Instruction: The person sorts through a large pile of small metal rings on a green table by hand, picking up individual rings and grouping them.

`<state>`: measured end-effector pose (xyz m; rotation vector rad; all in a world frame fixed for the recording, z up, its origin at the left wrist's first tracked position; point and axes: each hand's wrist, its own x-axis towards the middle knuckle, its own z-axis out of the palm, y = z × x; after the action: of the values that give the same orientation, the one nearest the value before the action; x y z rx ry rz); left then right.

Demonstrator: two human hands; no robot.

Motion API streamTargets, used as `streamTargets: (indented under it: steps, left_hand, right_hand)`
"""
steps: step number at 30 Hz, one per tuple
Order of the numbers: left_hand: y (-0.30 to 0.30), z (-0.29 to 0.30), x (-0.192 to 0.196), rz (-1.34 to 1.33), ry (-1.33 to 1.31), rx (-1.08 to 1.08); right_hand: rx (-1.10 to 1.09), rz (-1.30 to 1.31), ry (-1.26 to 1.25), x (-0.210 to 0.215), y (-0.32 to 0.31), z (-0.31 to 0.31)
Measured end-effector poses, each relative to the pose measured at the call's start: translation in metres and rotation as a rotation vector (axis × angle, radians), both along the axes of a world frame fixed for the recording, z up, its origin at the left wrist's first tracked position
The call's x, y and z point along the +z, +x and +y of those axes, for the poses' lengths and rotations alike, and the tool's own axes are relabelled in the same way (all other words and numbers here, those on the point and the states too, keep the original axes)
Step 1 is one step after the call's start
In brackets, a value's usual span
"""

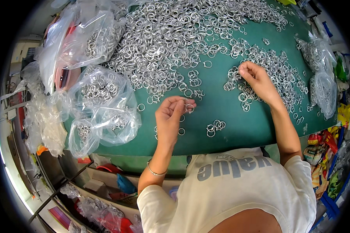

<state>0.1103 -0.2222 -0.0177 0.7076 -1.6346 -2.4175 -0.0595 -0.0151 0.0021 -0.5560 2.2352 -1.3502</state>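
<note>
My left hand (170,116) is closed over the green table, thumb and fingers pinching a small silver metal ring (189,108). Several loose rings lie on the table around and partly under that hand. My right hand (257,79) is farther right, its thumb and fingertips pinched together at the edge of a spread of silver rings (276,64). What those fingertips hold, if anything, is too small to make out. Between my hands and nearer to me lies a little cluster of rings (216,128).
A large heap of silver rings (163,42) covers the far part of the green table (237,136). Clear plastic bags of rings (105,89) stand at the left, and another bag (323,89) is at the right edge. Below the table's left side are open drawers (112,182).
</note>
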Motion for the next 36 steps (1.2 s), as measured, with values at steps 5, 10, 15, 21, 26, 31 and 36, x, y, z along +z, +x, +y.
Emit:
streamTargets:
  steps: [5, 10, 15, 21, 26, 31, 36]
  left_hand:
    - [0.007, -0.001, -0.002, -0.063, 0.115, 0.076]
    - [0.010, 0.006, 0.001, -0.095, 0.295, 0.094]
    - [0.008, 0.020, 0.010, -0.056, 0.325, 0.127]
    - [0.015, 0.032, 0.011, -0.029, 0.219, 0.156]
    - [0.019, 0.047, 0.010, 0.053, 0.118, 0.131]
    - [0.024, 0.050, 0.006, -0.033, 0.330, 0.096]
    - [0.024, 0.049, 0.007, -0.019, 0.430, 0.099]
  right_hand:
    - [-0.039, 0.603, 0.354, 0.005, 0.014, -0.004]
    - [0.212, 0.140, 0.294, 0.028, 0.038, -0.026]
    - [0.400, -0.026, 0.060, 0.012, 0.072, -0.049]
    - [0.241, -0.319, -0.194, -0.011, 0.079, -0.045]
    - [0.032, -0.881, -0.298, 0.000, 0.081, -0.044]
    - [-0.067, -1.009, -0.397, -0.006, 0.081, -0.040]
    - [0.015, -1.016, -0.362, 0.003, 0.083, -0.038]
